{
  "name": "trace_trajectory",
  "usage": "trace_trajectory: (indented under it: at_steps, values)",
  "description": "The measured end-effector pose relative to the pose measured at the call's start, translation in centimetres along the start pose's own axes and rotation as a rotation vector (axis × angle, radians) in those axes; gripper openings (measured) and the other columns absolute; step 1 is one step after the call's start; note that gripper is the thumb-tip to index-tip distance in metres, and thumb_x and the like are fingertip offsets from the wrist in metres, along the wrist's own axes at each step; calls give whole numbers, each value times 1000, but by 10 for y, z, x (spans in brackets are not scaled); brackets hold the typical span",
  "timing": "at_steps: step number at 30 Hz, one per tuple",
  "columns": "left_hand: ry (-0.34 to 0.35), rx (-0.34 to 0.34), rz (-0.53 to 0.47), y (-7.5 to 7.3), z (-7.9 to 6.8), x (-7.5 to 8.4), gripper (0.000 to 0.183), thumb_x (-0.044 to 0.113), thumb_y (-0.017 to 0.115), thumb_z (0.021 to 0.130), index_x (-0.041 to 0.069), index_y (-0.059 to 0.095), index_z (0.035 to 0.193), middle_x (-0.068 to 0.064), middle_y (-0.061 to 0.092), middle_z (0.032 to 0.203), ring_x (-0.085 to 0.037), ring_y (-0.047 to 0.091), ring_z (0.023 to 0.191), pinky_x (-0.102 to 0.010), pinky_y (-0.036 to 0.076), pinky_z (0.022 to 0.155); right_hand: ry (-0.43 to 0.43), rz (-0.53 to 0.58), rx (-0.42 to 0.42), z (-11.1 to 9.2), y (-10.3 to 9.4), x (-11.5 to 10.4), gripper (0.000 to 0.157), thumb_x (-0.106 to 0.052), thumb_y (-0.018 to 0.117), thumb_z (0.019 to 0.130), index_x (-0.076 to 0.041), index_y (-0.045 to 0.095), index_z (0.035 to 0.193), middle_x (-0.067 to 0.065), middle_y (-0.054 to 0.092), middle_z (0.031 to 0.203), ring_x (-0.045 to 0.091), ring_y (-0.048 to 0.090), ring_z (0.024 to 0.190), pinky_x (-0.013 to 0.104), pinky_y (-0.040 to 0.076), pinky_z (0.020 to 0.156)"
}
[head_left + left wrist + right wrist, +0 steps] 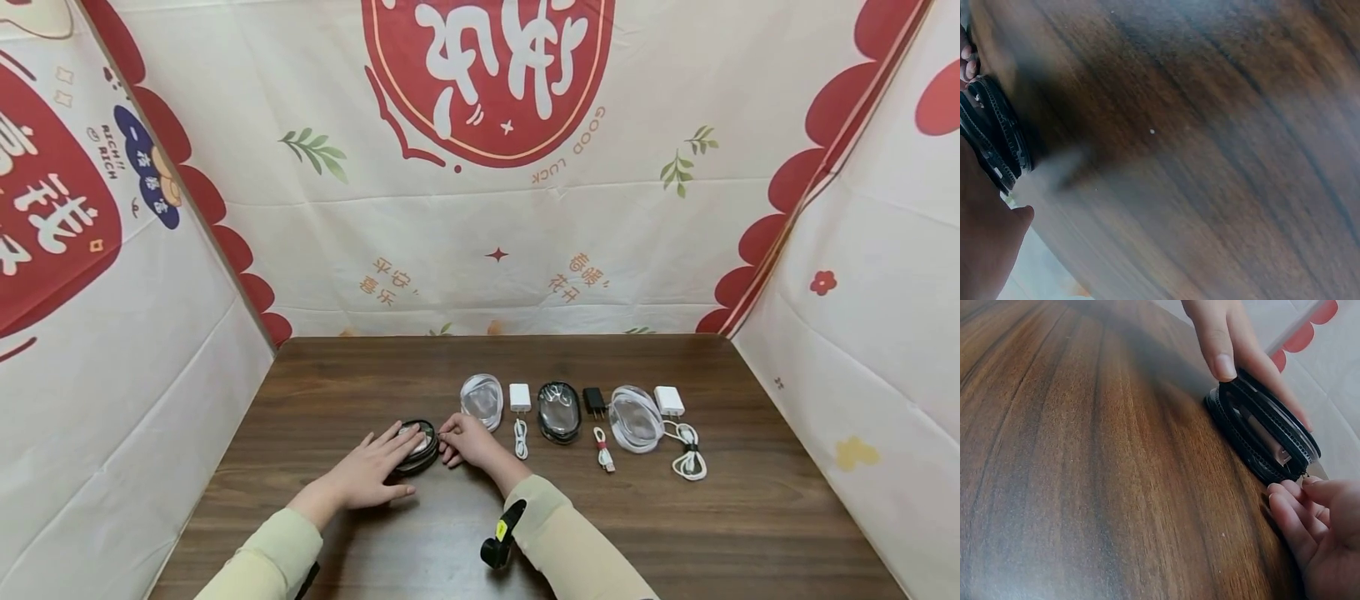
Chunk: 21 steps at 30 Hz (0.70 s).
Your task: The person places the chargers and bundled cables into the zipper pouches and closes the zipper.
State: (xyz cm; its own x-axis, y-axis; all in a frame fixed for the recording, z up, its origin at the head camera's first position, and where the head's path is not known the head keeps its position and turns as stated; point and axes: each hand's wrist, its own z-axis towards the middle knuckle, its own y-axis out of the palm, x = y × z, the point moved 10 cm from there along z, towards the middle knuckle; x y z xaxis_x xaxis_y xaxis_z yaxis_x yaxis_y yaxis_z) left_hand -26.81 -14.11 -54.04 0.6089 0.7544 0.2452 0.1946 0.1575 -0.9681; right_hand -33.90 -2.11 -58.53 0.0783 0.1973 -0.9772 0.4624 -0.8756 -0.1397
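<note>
A round clear zip pouch with black edging (424,460) lies on the table, left of a row of similar pouches. My left hand (369,471) rests flat over its top, fingers stretched out and thumb apart. At the pouch's right side, my right hand (470,439) pinches the small zipper pull (1305,476) between thumb and forefinger. The zipper gapes along the side in the right wrist view, and a pale item with a metal end (1283,456) shows inside. In the left wrist view only the pouch's zipped edge (1007,134) and part of my left hand (988,228) appear.
Right of my hands stand two clear pouches (482,400) (636,419) and a black-edged pouch (559,412). Among them lie white chargers (520,397) (669,401), a black charger (594,402) and bundled white cables (521,438) (603,451) (689,454). Printed cloth walls (510,250) enclose the table.
</note>
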Motion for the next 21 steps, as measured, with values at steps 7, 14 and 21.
trace_trajectory:
  at_steps: [7,14,21]
  values:
    - [-20,10,18,0,1,1,81,56,58,92,18,26,156,-3,25,159,-32,18,146,-67,26,104,6,-27,-7,-1,1,-1,8,-2,50,100,3,56,100,12,63,75,14,60,54,30,55,50]
    - [-21,53,25,-3,1,3,81,56,61,89,18,31,154,-5,31,157,-33,25,143,-69,28,101,-9,-57,-24,-4,1,-4,8,0,48,100,4,55,98,13,61,76,15,59,54,30,54,47]
    - [-29,67,31,-1,1,2,81,56,62,89,18,32,153,-5,31,157,-35,26,142,-70,29,99,-18,-134,-50,-11,3,-8,10,1,47,100,3,55,95,11,60,73,15,56,52,29,50,42]
